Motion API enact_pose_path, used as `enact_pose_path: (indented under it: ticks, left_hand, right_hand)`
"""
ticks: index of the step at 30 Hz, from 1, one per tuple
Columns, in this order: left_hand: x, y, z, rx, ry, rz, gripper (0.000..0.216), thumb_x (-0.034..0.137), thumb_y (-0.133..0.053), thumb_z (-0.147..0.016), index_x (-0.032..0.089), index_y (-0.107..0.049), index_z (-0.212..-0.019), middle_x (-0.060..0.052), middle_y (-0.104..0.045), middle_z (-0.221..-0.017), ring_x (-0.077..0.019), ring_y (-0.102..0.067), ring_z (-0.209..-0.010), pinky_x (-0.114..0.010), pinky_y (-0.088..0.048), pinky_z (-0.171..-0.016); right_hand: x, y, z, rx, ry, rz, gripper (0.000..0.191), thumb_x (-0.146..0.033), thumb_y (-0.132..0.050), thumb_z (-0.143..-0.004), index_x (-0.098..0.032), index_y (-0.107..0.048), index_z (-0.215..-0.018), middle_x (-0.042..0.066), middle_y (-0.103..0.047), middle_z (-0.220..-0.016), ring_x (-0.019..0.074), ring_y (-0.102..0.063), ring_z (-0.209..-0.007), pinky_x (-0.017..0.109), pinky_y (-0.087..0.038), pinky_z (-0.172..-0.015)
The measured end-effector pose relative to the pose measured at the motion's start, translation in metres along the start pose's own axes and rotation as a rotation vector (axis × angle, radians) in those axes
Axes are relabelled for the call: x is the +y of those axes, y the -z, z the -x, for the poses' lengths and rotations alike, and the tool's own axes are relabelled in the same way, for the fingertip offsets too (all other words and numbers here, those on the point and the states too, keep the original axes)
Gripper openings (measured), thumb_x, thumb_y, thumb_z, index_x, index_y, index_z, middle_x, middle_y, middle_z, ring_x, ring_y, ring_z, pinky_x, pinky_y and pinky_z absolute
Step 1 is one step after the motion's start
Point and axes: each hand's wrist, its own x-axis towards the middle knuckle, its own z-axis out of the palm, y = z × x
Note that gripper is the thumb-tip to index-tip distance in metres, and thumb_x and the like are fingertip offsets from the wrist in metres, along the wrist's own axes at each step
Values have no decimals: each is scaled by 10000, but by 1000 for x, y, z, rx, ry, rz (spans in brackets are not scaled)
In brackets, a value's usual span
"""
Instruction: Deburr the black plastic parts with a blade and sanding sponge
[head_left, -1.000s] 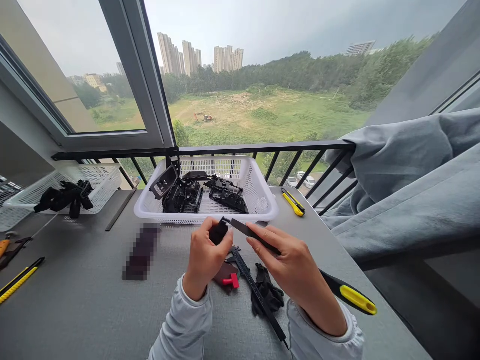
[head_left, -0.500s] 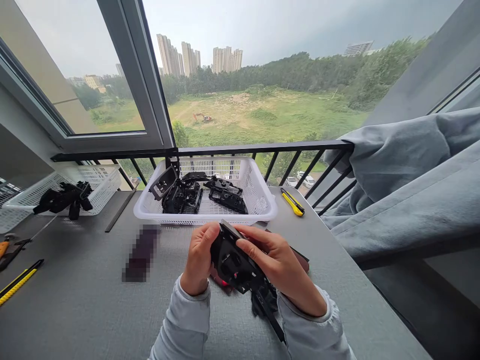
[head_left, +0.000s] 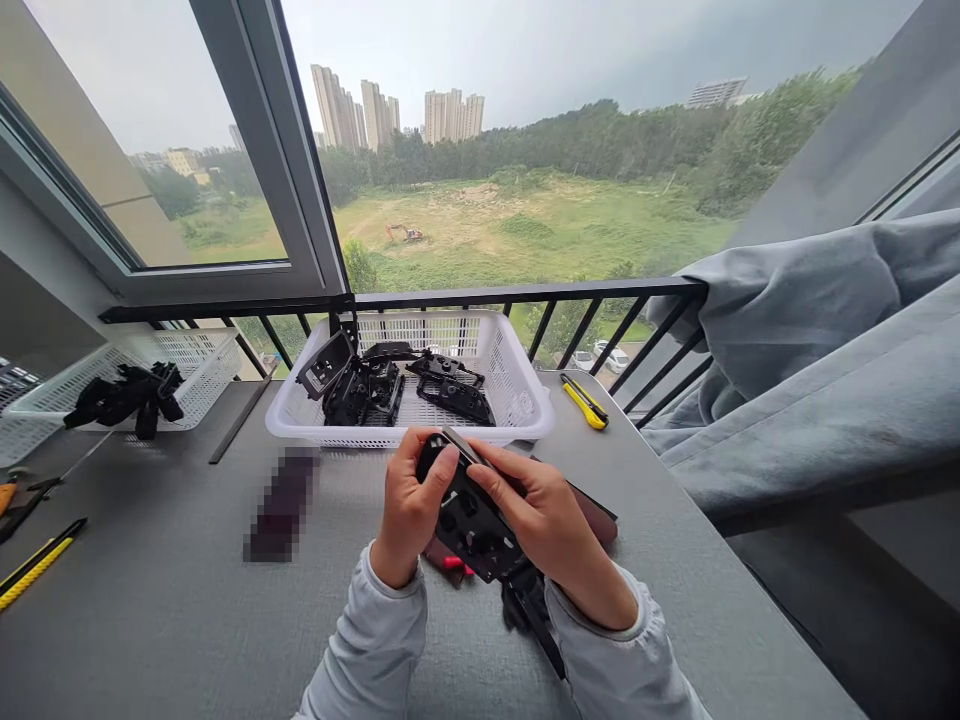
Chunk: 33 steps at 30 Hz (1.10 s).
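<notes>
Both hands grip a black plastic part with holes and a raised rim, tilted above the table in front of me. My left hand is closed around its upper left end, with the thumb lying on its face. My right hand holds its upper right edge, where a flat grey-brown strip runs along the side. Under the part lie a small red item and a brown flat piece, both partly covered. A black item shows beneath my right wrist; its kind I cannot make out.
A white plastic basket with several similar black parts stands at the back. Right of it lies a yellow utility knife. Another basket with black pieces is at left, near a dark strip and a yellow-black tool.
My left thumb has moved from the part's upper edge onto its face. The black part has turned slightly in my hands, and more of the red item shows below it.
</notes>
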Motion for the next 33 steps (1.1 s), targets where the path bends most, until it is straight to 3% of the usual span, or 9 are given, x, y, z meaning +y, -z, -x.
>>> enact_pose_path:
  ticks: [9,13,17,20,23,29,33]
  left_hand:
    - [1,0,0,55,-141,-171,66,238,-650,-748,206,-597,-726,57,-512,-582,-90,-413,-510,-211,-336,-516]
    - [-2,1,2,109,-178,-172,85,173,-652,-703,211,-578,-716,75,-461,-538,-76,-366,-455,-208,-288,-460]
    - [-3,1,2,173,-217,-182,82,135,-639,-689,206,-601,-704,72,-478,-532,-72,-381,-451,-206,-293,-462]
    - [-2,1,1,184,-196,-173,77,153,-651,-715,205,-669,-767,70,-498,-523,-72,-390,-450,-203,-316,-469]
    - [1,2,-2,115,-173,-149,110,216,-694,-746,202,-733,-848,26,-641,-648,-92,-517,-546,-203,-408,-542]
    - [-1,4,-4,-144,-177,13,199,280,-737,-766,205,-744,-950,-25,-752,-823,-137,-673,-698,-214,-530,-646]
    - [-4,6,-2,-237,-198,-28,203,264,-702,-806,192,-733,-992,-47,-764,-873,-155,-701,-730,-229,-564,-671]
  right_hand:
    - [1,1,0,15,4,25,330,-329,-562,-897,-228,-713,-1173,51,-746,-1121,261,-691,-1012,369,-541,-902]
    - [6,8,3,142,-10,-10,372,-423,-555,-908,-212,-706,-1174,37,-750,-878,192,-676,-760,312,-554,-752]
    - [5,18,8,133,-30,-57,435,-482,-490,-938,-214,-668,-1231,6,-659,-740,104,-465,-475,241,-447,-473]
    - [1,24,10,35,-13,16,415,-455,-492,-942,-211,-673,-1225,12,-664,-728,128,-530,-543,252,-483,-556]
    - [-3,26,11,-79,31,126,381,-426,-483,-948,-214,-683,-1194,29,-697,-776,168,-626,-696,266,-515,-681]
    - [-10,27,13,-37,-13,275,361,-405,-357,-990,-194,-621,-862,-20,-541,-584,116,-466,-477,223,-405,-485]
    - [-14,29,16,-28,-32,359,292,-393,-331,-985,-217,-541,-882,-55,-457,-541,125,-431,-442,232,-363,-463]
